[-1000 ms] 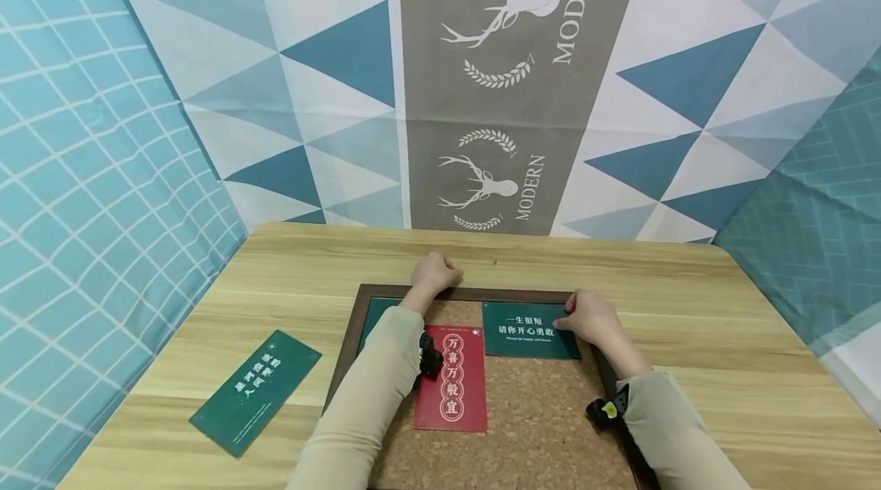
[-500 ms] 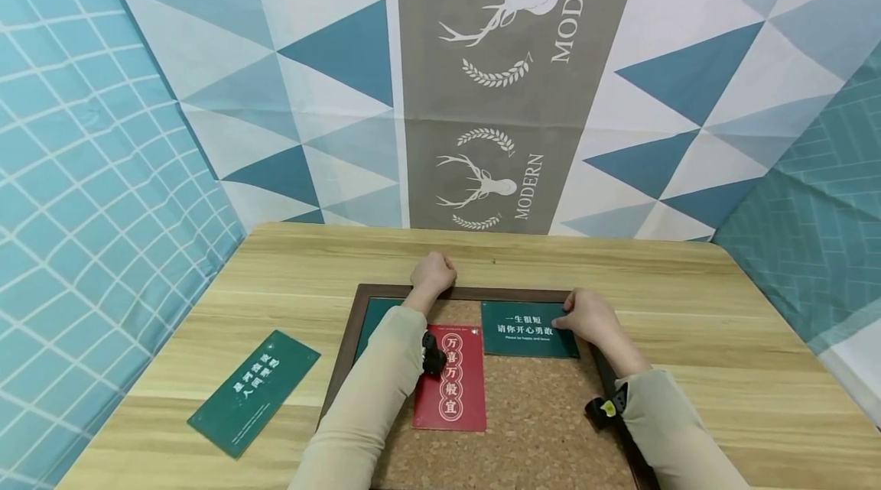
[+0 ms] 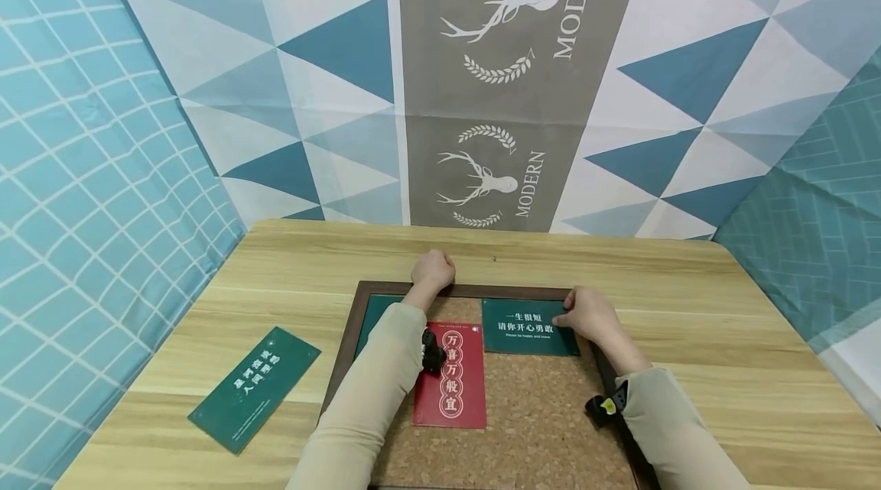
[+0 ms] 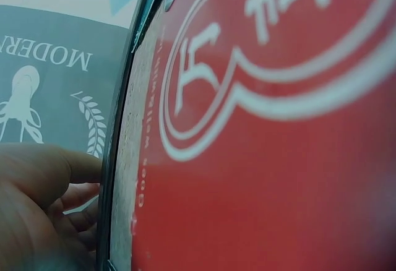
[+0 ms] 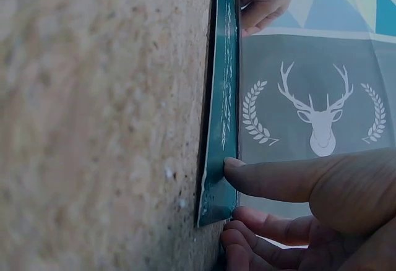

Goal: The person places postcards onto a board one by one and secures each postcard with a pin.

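Observation:
A brown-framed corkboard (image 3: pixel 544 429) lies on the table. My left hand (image 3: pixel 433 270) has its fingers curled at the board's far edge. In the left wrist view, the ends of its fingers (image 4: pixel 80 218) are partly hidden by the frame. A red card (image 3: pixel 450 379) with white characters lies on the cork under my left forearm. At the upper right corner, my right hand (image 3: pixel 593 316) holds a green card (image 3: pixel 526 341) by its right end. Its thumb (image 5: pixel 266 178) is on the card face, and the other fingers curl by the edge. My left sleeve mostly covers another green card (image 3: pixel 375 316).
One more green card (image 3: pixel 255 391) lies slantwise on the wooden table (image 3: pixel 723 322), left of the board. A small black camera (image 3: pixel 602 411) is strapped to my right wrist, and another (image 3: pixel 432 356) to the left. Patterned cloth (image 3: pixel 351 131) hangs behind the table.
The view has shifted slightly. Both hands keep their places at the board's far edge, and the cards lie as before.

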{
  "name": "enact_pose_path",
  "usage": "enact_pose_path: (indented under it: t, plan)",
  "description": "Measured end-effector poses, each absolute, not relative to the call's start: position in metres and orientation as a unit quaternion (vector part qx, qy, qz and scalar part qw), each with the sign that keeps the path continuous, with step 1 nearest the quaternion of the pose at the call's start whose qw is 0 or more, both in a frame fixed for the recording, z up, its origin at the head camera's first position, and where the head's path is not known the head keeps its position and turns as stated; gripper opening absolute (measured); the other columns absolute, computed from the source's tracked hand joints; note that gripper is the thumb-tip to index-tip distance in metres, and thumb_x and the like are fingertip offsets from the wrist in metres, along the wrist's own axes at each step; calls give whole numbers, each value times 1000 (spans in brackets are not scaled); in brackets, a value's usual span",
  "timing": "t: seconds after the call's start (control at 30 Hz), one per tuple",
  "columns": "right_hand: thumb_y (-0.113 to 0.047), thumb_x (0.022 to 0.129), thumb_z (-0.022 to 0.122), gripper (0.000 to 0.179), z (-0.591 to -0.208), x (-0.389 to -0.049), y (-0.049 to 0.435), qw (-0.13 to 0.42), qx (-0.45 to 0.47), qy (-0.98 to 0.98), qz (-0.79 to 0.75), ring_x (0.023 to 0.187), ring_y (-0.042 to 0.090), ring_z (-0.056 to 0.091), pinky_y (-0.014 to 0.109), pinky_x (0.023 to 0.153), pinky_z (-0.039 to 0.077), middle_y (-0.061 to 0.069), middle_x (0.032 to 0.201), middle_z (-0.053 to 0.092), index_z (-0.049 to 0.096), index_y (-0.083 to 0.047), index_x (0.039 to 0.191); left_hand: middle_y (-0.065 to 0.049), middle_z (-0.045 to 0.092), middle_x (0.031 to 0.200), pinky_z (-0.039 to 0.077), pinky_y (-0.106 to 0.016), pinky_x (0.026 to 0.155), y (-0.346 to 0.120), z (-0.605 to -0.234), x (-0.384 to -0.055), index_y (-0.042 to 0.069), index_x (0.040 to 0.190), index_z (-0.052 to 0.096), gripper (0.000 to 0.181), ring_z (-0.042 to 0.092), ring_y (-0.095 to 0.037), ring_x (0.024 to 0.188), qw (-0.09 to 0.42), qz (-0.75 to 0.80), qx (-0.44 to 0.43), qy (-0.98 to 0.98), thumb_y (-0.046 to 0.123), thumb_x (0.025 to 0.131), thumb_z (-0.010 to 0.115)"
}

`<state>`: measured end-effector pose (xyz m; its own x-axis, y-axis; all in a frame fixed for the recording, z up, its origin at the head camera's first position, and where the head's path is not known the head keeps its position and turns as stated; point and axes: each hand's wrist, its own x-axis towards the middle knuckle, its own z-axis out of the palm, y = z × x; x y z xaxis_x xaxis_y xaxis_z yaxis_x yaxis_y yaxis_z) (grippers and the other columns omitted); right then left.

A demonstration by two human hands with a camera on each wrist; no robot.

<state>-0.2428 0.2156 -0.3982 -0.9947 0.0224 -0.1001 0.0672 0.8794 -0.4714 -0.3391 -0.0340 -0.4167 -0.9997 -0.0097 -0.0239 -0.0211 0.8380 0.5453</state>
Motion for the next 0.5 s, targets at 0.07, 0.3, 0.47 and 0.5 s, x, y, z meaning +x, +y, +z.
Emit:
enact_pose_path:
  t: [0.07, 0.3, 0.47, 0.5]
  plan:
    - [-15, 75, 73, 27, -398, -243, 216, 47, 24, 968, -244, 64, 21, 46, 32, 57, 39, 12, 79, 54, 53, 2, 85, 3, 25, 45, 24, -26, 42, -34, -416, -340, 15, 48, 33, 42, 25, -13, 46, 15, 287, -8, 958, 12, 87, 47]
    - [-16, 75, 73, 27, -396, -243, 216, 43, 24, 969, -241, 65, 22, 47, 32, 58, 39, 12, 80, 54, 53, 1, 84, 3, 23, 43, 23, -25, 41, -38, -412, -341, 14, 45, 32, 44, 21, -13, 42, 36, 306, 9, 951, 7, 85, 47]
    - [-15, 75, 73, 27, -396, -242, 216, 41, 16, 970, -238, 64, 22, 46, 33, 58, 38, 12, 78, 53, 53, 1, 84, 4, 17, 45, 21, -24, 44, -43, -409, -338, 14, 45, 28, 43, 14, -12, 45, 34, 323, 53, 944, 1, 82, 45]
    - [-15, 75, 73, 27, -396, -242, 216, 42, 14, 970, -238, 64, 22, 46, 33, 58, 38, 12, 78, 53, 53, 1, 84, 4, 16, 45, 21, -24, 45, -44, -409, -337, 14, 45, 27, 43, 14, -11, 45, 33, 326, 62, 943, 0, 81, 45]
